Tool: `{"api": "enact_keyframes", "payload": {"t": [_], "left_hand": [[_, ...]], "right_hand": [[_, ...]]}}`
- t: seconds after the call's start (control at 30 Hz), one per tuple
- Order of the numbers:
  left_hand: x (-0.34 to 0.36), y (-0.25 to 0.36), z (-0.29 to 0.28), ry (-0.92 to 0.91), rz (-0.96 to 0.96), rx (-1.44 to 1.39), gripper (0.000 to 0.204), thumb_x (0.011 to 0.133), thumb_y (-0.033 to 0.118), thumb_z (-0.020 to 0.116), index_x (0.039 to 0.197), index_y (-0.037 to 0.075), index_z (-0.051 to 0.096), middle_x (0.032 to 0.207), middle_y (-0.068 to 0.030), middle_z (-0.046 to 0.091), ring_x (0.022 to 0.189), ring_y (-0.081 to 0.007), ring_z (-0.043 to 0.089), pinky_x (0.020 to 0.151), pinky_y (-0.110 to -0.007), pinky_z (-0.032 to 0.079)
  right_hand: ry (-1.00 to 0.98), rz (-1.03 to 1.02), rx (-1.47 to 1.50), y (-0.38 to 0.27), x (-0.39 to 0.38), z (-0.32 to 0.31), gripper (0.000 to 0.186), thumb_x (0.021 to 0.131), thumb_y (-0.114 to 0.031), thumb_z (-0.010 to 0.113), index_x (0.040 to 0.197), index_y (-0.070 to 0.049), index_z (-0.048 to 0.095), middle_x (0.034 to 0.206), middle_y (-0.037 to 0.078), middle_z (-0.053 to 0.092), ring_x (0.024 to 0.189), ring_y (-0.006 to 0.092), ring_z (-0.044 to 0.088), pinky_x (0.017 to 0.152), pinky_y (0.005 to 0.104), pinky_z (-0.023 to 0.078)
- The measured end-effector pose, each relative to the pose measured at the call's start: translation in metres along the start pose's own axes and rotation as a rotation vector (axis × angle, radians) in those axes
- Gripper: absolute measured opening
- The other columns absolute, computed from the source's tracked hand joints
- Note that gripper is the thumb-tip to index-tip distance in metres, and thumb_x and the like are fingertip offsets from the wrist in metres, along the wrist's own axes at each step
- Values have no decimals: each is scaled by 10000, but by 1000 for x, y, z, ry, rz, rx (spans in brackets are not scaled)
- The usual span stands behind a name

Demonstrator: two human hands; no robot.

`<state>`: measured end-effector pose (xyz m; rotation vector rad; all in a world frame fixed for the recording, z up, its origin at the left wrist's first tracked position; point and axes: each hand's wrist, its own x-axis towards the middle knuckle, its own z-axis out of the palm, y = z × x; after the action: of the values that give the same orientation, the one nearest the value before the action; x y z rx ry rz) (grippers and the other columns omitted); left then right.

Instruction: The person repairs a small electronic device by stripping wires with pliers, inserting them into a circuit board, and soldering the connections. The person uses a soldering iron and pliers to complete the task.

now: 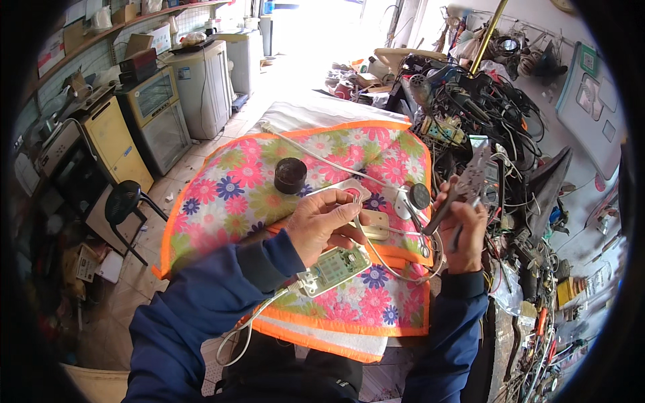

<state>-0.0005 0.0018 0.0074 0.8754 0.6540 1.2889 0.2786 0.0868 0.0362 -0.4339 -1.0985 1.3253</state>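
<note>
My left hand (pixel 321 225) pinches the stripped-looking end of a white cable (pixel 383 260) between thumb and fingertips, above the middle of the flowered cloth. The cable loops down and to the right. In my right hand (pixel 465 235) is a pair of wire-stripping pliers (pixel 475 176), jaws pointing up, raised over the cloth's right side. Below my left hand lies a pale flat casing (pixel 337 271) with a white plug (pixel 302 283) at its left end. Partly behind the fingers are a white piece with a red part (pixel 354 190) and a cream-coloured block (pixel 377 226).
A black round tub (pixel 290 176) stands on the flowered cloth (pixel 248 161), and a small black disc (pixel 420 196) sits to the right. Tangled cables and tools (pixel 470 101) crowd the right side. A black stool (pixel 124 203) and cabinets (pixel 153 111) stand at left.
</note>
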Motion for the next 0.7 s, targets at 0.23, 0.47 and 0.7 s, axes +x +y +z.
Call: {"api": "enact_keyframes", "payload": {"t": [0.23, 0.47, 0.7], "left_hand": [[-4, -2, 1, 74, -5, 60, 202, 1026, 158, 662, 1181, 52, 587, 1052, -137, 742, 768, -206, 761, 635, -289, 622], [-3, -2, 3, 103, -11, 70, 225, 1010, 155, 686, 1183, 65, 574, 1054, -142, 747, 741, -198, 753, 633, -289, 618], [-4, 1, 5, 115, -8, 73, 178, 1013, 162, 681, 1144, 63, 614, 1023, -126, 739, 731, -193, 741, 610, -282, 605]], "right_hand": [[-41, 69, -403, 46, -24, 3, 456, 890, 78, 561, 1344, 53, 595, 1072, 82, 703, 937, 163, 671, 890, 336, 540], [-84, 284, -352, 35, -25, -5, 423, 888, -84, 628, 1290, 46, 617, 1031, 66, 699, 894, 131, 642, 812, 296, 509], [-92, 175, -586, 26, -32, 6, 404, 863, -90, 688, 1239, 44, 624, 983, 80, 684, 839, 160, 638, 758, 294, 505]]}}
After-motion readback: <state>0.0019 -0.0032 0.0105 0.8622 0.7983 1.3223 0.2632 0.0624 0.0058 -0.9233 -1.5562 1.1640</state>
